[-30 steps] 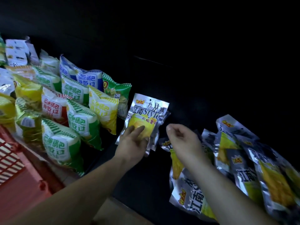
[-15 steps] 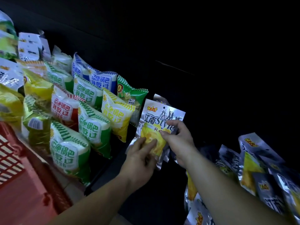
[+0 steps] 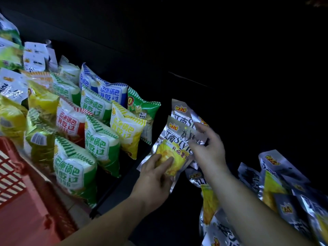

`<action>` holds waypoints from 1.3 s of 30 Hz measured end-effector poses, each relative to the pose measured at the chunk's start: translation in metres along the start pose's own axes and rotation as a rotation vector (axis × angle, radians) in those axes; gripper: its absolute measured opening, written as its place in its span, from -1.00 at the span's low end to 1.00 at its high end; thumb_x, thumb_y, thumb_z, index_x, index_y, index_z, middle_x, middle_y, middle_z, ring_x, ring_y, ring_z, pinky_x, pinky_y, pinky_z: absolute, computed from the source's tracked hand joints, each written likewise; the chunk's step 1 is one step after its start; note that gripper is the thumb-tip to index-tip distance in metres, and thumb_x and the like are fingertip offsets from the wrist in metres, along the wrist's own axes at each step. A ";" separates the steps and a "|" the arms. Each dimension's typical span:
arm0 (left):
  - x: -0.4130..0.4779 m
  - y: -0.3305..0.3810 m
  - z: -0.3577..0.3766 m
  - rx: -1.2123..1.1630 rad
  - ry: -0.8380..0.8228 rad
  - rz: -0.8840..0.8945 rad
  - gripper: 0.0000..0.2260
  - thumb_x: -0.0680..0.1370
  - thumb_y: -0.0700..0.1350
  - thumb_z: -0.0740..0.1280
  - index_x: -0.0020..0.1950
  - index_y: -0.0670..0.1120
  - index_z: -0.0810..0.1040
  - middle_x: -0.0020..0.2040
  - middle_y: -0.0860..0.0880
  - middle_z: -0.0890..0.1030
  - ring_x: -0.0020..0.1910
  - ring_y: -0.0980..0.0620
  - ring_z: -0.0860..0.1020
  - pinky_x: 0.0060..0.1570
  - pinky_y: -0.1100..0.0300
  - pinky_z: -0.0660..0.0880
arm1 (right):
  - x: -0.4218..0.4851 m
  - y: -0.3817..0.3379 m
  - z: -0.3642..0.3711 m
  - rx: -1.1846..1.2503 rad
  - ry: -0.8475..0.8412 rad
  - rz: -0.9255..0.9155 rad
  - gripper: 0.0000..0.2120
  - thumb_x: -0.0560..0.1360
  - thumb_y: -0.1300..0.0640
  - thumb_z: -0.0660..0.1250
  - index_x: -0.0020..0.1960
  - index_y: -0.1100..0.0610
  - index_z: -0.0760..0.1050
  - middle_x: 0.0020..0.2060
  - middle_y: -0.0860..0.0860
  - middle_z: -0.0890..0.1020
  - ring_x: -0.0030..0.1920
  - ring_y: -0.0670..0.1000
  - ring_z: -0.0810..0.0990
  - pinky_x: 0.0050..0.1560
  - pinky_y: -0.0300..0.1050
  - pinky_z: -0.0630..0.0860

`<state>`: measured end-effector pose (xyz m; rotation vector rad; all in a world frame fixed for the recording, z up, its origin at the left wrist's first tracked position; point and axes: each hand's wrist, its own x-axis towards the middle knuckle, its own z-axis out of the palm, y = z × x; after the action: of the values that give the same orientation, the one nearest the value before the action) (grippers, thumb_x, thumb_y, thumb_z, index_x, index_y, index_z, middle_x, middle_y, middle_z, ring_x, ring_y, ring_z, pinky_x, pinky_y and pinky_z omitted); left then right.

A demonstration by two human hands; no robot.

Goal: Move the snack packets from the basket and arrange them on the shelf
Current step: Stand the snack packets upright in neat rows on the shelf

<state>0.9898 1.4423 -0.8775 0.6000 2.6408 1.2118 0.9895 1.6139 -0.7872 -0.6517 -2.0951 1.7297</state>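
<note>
a: where's our silver foil snack packet with the yellow crisp picture?

b: upright on the dark shelf, just in front of a second silver foil packet and right of the yellow striped bag. our left hand holds its lower corner, fingers across the front. our right hand pinches the upper right edge.

a: how will it handle?

b: we judge it light, puffy and slick, with brittle contents. we'd take it by the flat sealed edges and not squeeze the middle.

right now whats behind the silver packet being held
A second silver packet, only its top showing. The front packet and the right hand cover the rest.
</note>
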 end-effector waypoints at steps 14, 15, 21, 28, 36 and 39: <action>-0.007 -0.001 0.005 -0.057 0.034 0.011 -0.41 0.49 -0.02 0.33 0.52 0.27 0.36 0.62 -0.03 0.21 0.61 -0.08 0.16 0.54 0.02 0.24 | -0.002 0.006 -0.004 -0.063 -0.169 0.125 -0.11 0.50 0.29 0.35 0.39 -0.63 0.14 0.18 -0.04 0.51 -0.26 -0.12 0.60 -0.39 -0.34 0.49; -0.006 -0.001 0.005 -0.053 0.041 0.013 -0.41 0.50 -0.05 0.34 0.52 0.28 0.35 0.62 -0.03 0.21 0.61 -0.09 0.16 0.53 0.05 0.23 | 0.001 0.006 -0.004 -0.069 -0.180 0.142 -0.13 0.51 0.26 0.37 0.39 -0.62 0.15 0.23 -0.01 0.54 -0.20 -0.10 0.64 -0.39 -0.39 0.48; 0.007 0.002 -0.001 -0.022 0.042 0.016 -0.41 0.55 -0.15 0.39 0.53 0.22 0.37 0.65 -0.07 0.15 0.62 -0.03 0.11 0.43 0.40 0.01 | -0.010 0.017 -0.004 -0.167 -0.036 0.001 -0.45 0.59 0.19 0.33 0.34 -0.43 0.41 0.52 -0.15 0.24 0.41 -0.03 0.44 0.29 0.01 0.55; 0.024 0.020 0.001 -0.176 0.031 -0.014 -0.38 0.55 -0.13 0.42 0.57 0.18 0.32 0.66 -0.05 0.09 0.64 0.09 0.03 0.52 0.30 0.17 | -0.034 0.043 0.009 -0.195 -0.116 0.052 -0.56 0.49 -0.05 0.42 0.24 -0.50 0.47 0.39 -0.05 0.48 0.41 -0.07 0.47 0.26 -0.15 0.53; 0.007 -0.009 -0.006 0.123 0.075 -0.020 -0.37 0.49 -0.12 0.41 0.53 0.23 0.38 0.55 -0.08 0.29 0.41 -0.19 0.30 0.43 0.09 0.32 | -0.039 0.041 0.008 -0.197 -0.181 0.100 -0.54 0.56 0.04 0.41 0.41 -0.27 0.44 0.30 -0.20 0.52 0.23 -0.22 0.50 0.03 -0.36 0.42; 0.010 -0.007 -0.007 0.053 0.058 -0.019 -0.34 0.47 -0.13 0.45 0.55 0.18 0.37 0.55 -0.05 0.27 0.46 -0.12 0.29 0.46 0.16 0.28 | -0.045 0.038 0.008 -0.226 -0.117 0.062 -0.57 0.54 0.08 0.41 0.38 -0.17 0.49 0.20 -0.17 0.55 0.26 -0.12 0.54 0.19 -0.16 0.50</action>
<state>0.9762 1.4374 -0.8782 0.5547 2.7279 1.1752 1.0278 1.5884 -0.8254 -0.6997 -2.4000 1.6115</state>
